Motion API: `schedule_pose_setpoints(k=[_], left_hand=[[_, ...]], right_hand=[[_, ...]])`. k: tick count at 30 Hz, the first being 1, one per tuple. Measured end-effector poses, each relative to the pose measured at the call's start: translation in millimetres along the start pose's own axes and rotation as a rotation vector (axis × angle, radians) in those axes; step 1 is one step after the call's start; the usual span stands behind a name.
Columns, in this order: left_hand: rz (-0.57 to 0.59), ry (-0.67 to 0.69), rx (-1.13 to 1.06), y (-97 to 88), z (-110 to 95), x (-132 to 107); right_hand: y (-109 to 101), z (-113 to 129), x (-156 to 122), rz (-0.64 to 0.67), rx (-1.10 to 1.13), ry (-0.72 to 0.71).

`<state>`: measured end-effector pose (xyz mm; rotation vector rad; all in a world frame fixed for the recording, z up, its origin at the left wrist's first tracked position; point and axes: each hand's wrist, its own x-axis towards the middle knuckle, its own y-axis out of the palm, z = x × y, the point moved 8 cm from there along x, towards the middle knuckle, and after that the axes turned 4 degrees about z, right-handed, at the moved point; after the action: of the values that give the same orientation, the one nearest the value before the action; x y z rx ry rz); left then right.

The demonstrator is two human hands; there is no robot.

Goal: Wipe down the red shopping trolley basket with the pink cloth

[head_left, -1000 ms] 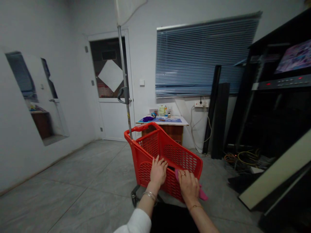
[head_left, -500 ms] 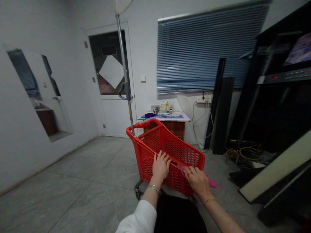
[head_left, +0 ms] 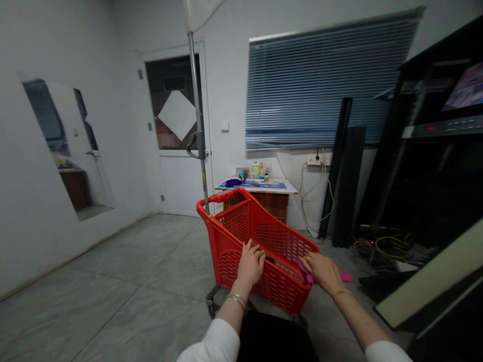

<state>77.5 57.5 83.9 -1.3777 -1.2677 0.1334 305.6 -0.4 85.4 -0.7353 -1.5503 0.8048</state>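
Observation:
A red plastic shopping cart (head_left: pixel 277 287) with perforated basket walls stands in front of me, its handle at the far left. My left hand (head_left: pixel 250 265) rests over the near rim, fingers curled onto its inner side. At the cart's right end, my right hand (head_left: pixel 323 272) is closed on a pink cloth (head_left: pixel 307 272) and presses it against the rim corner. Part of the cloth sticks out to the right of that hand. A metal pole (head_left: pixel 195 90) with a grey grip rises by the cart's handle.
Behind the cart is a small table (head_left: pixel 273 188) with a purple cloth (head_left: pixel 233 183) and bottles. Dark panels (head_left: pixel 347 186) lean at the wall, with loose cables (head_left: pixel 394 247) on the floor. A black rack with a screen (head_left: pixel 466 88) stands right. A door (head_left: pixel 183 181) is behind left.
My right hand has slid the pink cloth rightward along the rim to the cart's end corner. My left hand stays on the near rim. The view has shifted slightly.

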Motion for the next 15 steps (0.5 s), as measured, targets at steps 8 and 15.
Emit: schedule_pose_setpoints(k=[8,15], left_hand=[[0.135,-0.045,0.078,-4.0,37,12],[0.206,-0.197,0.136,-6.5,63,20]], right_hand=[[16,35,-10,0.103,0.100,-0.009],[8,97,-5,0.053,0.106,-0.076]])
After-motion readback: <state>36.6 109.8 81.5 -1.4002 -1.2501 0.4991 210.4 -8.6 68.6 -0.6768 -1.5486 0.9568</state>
